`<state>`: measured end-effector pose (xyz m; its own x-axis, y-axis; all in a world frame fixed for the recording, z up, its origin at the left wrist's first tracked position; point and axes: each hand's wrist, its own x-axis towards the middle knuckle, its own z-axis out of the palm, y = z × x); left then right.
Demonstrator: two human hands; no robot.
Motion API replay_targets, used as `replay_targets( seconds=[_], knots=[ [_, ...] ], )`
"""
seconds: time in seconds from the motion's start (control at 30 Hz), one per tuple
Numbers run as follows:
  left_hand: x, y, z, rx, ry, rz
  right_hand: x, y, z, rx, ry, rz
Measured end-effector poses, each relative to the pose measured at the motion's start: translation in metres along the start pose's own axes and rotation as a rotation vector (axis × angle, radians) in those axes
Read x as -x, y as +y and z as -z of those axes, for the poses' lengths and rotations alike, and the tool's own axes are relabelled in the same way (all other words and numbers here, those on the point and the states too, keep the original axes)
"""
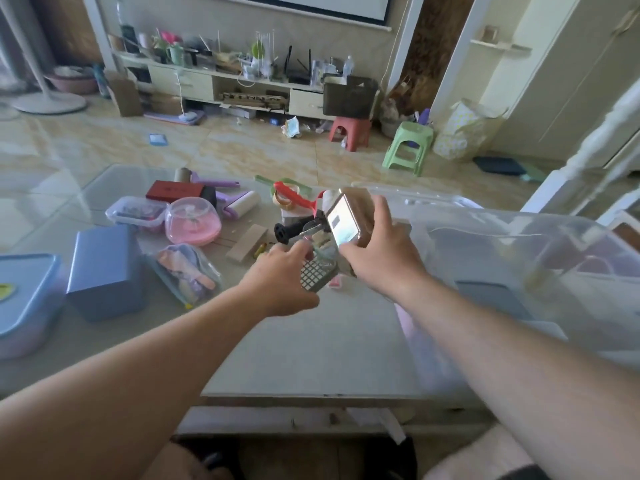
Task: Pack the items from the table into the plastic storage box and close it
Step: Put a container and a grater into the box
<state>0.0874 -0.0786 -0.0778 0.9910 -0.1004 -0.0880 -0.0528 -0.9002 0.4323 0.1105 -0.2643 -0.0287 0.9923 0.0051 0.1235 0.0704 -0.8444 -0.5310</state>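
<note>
Now we're mid-packing: right hand (375, 251) clamped on a small box (346, 220), left hand (280, 271) fingers closing on a grid thing (317, 277); next, carry both to the storage box (519, 237) w/o dropping

From my remote feed, the blue-lidded container (24, 299) is cut off by the left edge, well left of the clear storage box (519, 244), whose far right side runs out of frame. My left hand (280, 275) covers part of the gridded gadget (317, 277) just left of the box. Print on the tin (343, 225) in my right hand (377, 251) is too blurred to read.
</note>
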Motion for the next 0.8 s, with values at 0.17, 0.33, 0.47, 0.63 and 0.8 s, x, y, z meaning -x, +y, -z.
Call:
replay_targets(
  seconds=[0.17, 0.33, 0.47, 0.63, 0.8],
  knots=[
    [0.009, 0.064, 0.052, -0.005, 0.158, -0.175, -0.001, 0.007, 0.115, 0.088, 0.177, 0.274],
    [-0.004, 0.151, 0.068, -0.083, 0.164, -0.331, 0.000, 0.089, 0.203, 0.211, 0.198, 0.193],
    [-0.032, 0.211, 0.046, -0.138, 0.111, -0.433, 0.002, 0.172, 0.230, 0.292, 0.121, 0.021],
    [-0.074, 0.270, -0.008, -0.193, 0.013, -0.555, -0.004, 0.259, 0.229, 0.451, -0.041, -0.152],
    [-0.116, 0.321, -0.059, -0.308, -0.183, -0.584, -0.022, 0.303, 0.223, 0.577, -0.263, -0.267]
  ],
)
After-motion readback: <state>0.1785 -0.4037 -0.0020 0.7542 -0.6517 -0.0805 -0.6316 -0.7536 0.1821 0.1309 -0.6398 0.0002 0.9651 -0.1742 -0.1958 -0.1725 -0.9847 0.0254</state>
